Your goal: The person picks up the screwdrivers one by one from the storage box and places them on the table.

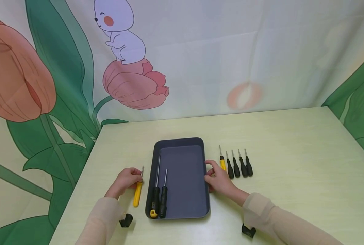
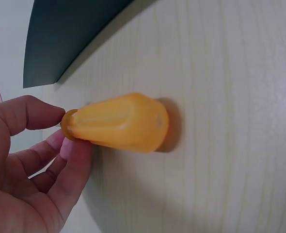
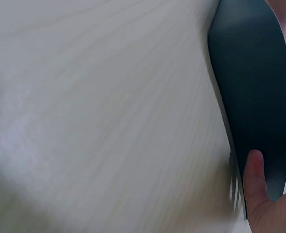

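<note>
My left hand [image 1: 127, 179] pinches a yellow-handled screwdriver [image 1: 137, 194] at the collar between thumb and fingers, left of the tray. In the left wrist view its yellow handle [image 2: 123, 121] points away from the fingertips, close over the table. A dark grey rectangular tray [image 1: 186, 187] lies in the middle. Two black-handled screwdrivers rest in its left side, a longer one [image 1: 155, 200] with a yellow end and a shorter one [image 1: 163, 202]. My right hand [image 1: 220, 180] grips the tray's right wall, the thumb [image 3: 254, 174] against its outer face in the right wrist view.
Right of the tray, a yellow-and-black screwdriver [image 1: 222, 162] and several small black screwdrivers [image 1: 236, 170] stand in a row, tips away from me. The pale wooden table [image 1: 292, 163] meets a printed curtain [image 1: 200, 68] at its back edge.
</note>
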